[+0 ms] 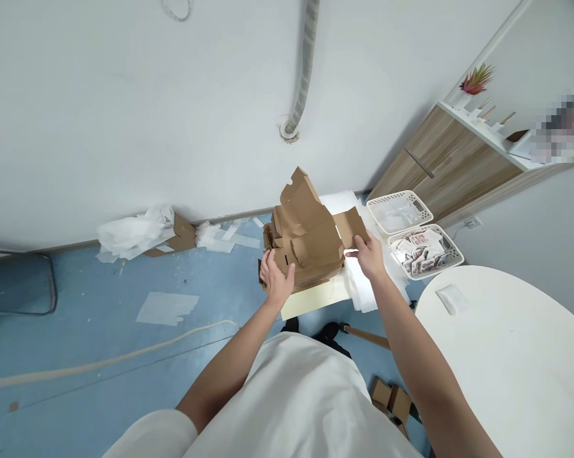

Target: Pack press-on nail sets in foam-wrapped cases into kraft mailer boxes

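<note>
A brown cardboard box (315, 232), partly unfolded with its flaps spread, lies tilted on top of a stack of flattened cardboard (315, 281). My left hand (277, 280) is closed on its near left edge, fingers curled over the card and thumb toward me. At the right end, my right hand (370, 256) pinches a side flap between thumb and fingers. Under the stack shows a pale yellow surface (315, 300), with white wrapping sheets (360, 289) on its right side. How far my left fingertips reach under the card is hidden.
Right of the cardboard stand a white basket with small packets (451, 257) and another with clear plastic (401, 213). A round white table (510, 356) bears one packet (452, 299). Small boxes (396, 404) lie by my feet; wrapping scraps (136, 232) lie along the wall.
</note>
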{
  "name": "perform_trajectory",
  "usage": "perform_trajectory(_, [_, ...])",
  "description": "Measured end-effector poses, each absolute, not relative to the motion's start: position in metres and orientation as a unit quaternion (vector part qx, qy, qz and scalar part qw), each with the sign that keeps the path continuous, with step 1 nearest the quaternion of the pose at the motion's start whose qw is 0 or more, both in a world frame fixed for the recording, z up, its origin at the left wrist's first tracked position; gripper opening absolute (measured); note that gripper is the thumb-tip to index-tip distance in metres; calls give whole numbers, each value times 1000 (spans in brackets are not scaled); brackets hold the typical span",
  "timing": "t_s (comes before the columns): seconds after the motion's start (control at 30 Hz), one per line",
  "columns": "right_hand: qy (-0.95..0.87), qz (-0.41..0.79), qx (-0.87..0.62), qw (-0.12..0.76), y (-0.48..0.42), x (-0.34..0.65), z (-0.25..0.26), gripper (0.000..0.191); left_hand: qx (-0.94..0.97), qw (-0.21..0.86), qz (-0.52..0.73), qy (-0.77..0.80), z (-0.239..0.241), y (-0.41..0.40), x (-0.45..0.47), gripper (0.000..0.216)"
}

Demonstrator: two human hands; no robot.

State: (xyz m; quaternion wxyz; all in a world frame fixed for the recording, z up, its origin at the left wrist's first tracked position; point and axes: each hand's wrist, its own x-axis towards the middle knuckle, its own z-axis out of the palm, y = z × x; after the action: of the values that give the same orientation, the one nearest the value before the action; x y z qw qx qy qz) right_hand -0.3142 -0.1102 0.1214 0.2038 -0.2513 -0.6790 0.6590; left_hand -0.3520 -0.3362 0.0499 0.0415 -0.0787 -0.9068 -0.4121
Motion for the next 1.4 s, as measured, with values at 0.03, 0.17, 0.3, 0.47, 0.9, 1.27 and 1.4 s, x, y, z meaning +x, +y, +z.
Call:
perform_trajectory(0.03, [-672,665,-249,211,-107,-310,124,38,-82,30,-435,-896,49,-333,-354,66])
perform_trajectory(0.17, [-652,673,-259,233,-92,-280,136,39,-88,-43,-533,-840,44,-311,-358,76])
perform_trajectory(0.3, [-614,675,-298,282,-78,-230,143,32,-91,-170,-614,-765,42,-279,-357,72])
perform_trajectory(0.47, [-575,612,-380,387,-71,-148,138,36,-195,-275,-632,-698,46,-232,-336,37])
perform_trajectory(0.9, [-452,414,-639,464,-72,126,88,25,-485,-428,-430,-630,57,-89,-160,33])
perform_trajectory(1.27, [-430,381,-725,379,-74,247,13,36,-578,-382,-215,-689,29,-15,-22,47])
perform_trajectory(1.4, [-441,392,-736,332,-77,255,-6,37,-555,-366,-172,-727,21,-9,-3,46])
